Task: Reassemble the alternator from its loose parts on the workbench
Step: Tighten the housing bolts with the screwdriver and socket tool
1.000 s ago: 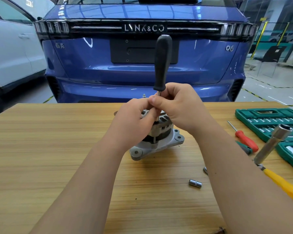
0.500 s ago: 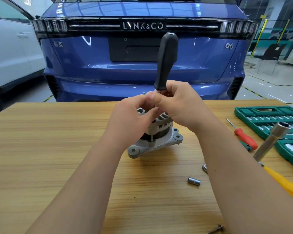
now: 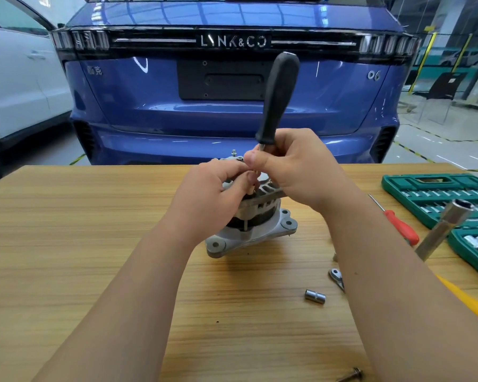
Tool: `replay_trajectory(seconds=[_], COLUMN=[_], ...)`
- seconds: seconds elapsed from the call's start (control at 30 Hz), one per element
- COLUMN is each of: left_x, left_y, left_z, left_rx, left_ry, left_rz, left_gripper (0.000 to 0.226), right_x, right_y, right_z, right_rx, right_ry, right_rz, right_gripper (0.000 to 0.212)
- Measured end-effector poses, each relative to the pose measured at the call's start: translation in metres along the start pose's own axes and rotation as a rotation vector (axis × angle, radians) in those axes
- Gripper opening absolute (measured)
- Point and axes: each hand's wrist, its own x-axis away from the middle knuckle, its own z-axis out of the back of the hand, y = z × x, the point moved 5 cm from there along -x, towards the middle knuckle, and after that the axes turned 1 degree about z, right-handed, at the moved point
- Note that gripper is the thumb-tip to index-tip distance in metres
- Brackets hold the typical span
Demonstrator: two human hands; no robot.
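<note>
The rear of a glossy blue car point(image 3: 232, 111) fills the background, with a white car point(image 3: 17, 92) beside it at the left. In front runs the light wooden workbench point(image 3: 66, 244). At its right edge lies an open green plastic socket case point(image 3: 431, 186). A long silver tube socket on a yellow handle point(image 3: 447, 224) slants up before it, and a red-handled screwdriver point(image 3: 400, 227) lies just left of the case.

The grey cast-metal alternator point(image 3: 254, 232) stands mid-bench on its flange, its upper half hidden behind both hands. The right forearm covers the bench beside a small bright metal bracket point(image 3: 336, 277). A short chrome socket point(image 3: 315, 296) lies near that, and a dark flanged bolt point(image 3: 352, 374) lies at the near edge.

The left hand point(image 3: 213, 194) curls its fingers over the alternator's top, thumb tip beside a thin steel shaft. The right hand point(image 3: 295, 166), fingers curled close, pinches the black-handled screwdriver point(image 3: 278, 97) just under its handle. The tool stands nearly upright, leaning slightly right.
</note>
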Motion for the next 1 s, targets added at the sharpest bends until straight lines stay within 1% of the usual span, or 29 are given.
replay_trajectory(seconds=[0.07,0.1,0.13,0.2,0.23,0.27,0.33,0.37,0.43,0.47,0.5,0.6,0.63,0.7,0.77,0.8,0.87,0.93,1.0], left_x=[0.0,0.0,0.0,-0.001,-0.001,-0.001,-0.001,-0.001,-0.002,-0.002,-0.002,-0.003,-0.002,-0.001,-0.001,-0.002,-0.002,-0.002,-0.002], left_y=[0.001,0.001,0.002,0.003,0.002,0.001,-0.001,-0.002,-0.002,-0.001,-0.001,-0.002,-0.002,-0.003,-0.001,-0.001,-0.001,-0.002,-0.003], left_z=[-0.002,-0.003,-0.002,-0.001,0.0,0.001,0.001,0.0,0.001,0.002,0.003,0.004,0.004,0.003,0.002,0.003,0.006,0.007,0.008], left_rx=[0.021,0.023,0.023,0.012,0.013,0.024,0.049,0.06,0.071,0.076,0.082,0.069,0.074,0.094,0.099,0.094,0.076,0.066,0.079], left_ry=[-0.006,0.011,0.034,0.057,0.049,0.03,-0.014,-0.018,0.012,0.034,0.048,0.022,0.0,-0.026,0.013,0.048,0.088,0.061,0.017], left_rz=[0.011,0.016,0.017,0.013,0.013,0.02,0.044,0.051,0.054,0.058,0.062,0.048,0.051,0.056,0.042,0.043,0.041,0.031,0.036], left_gripper=[0.014,0.014,0.012,0.006,0.006,0.007,0.01,0.011,0.011,0.012,0.012,0.009,0.011,0.014,0.011,0.009,0.006,0.01,0.013], right_x=[-0.002,-0.003,-0.003,-0.002,-0.001,0.0,-0.002,-0.003,-0.005,-0.005,-0.004,-0.001,-0.001,-0.003,-0.005,-0.005,-0.004,-0.002,-0.002], right_y=[0.004,0.004,0.004,-0.001,-0.003,-0.005,-0.003,-0.001,0.002,0.003,0.002,-0.005,-0.006,-0.004,-0.002,-0.002,-0.003,-0.007,-0.007], right_z=[-0.004,-0.005,-0.005,-0.004,-0.003,-0.002,-0.002,-0.004,-0.007,-0.007,-0.007,-0.004,-0.003,-0.004,-0.009,-0.01,-0.011,-0.01,-0.008], right_rx=[0.061,0.086,0.099,0.108,0.088,0.049,0.01,0.038,0.107,0.113,0.108,0.039,0.0,-0.015,0.052,0.068,0.069,0.044,-0.011], right_ry=[0.113,0.136,0.125,0.005,-0.053,-0.08,-0.041,0.005,0.071,0.074,0.047,-0.091,-0.086,0.006,0.081,0.086,0.005,-0.085,-0.064], right_rz=[-0.054,-0.068,-0.065,-0.016,0.011,0.025,0.007,-0.014,-0.058,-0.071,-0.07,-0.009,0.002,-0.02,-0.043,-0.046,-0.032,0.009,0.026], right_gripper=[0.032,0.033,0.032,0.019,0.012,0.009,0.011,0.017,0.029,0.03,0.029,0.012,0.011,0.017,0.025,0.025,0.016,0.006,0.008])
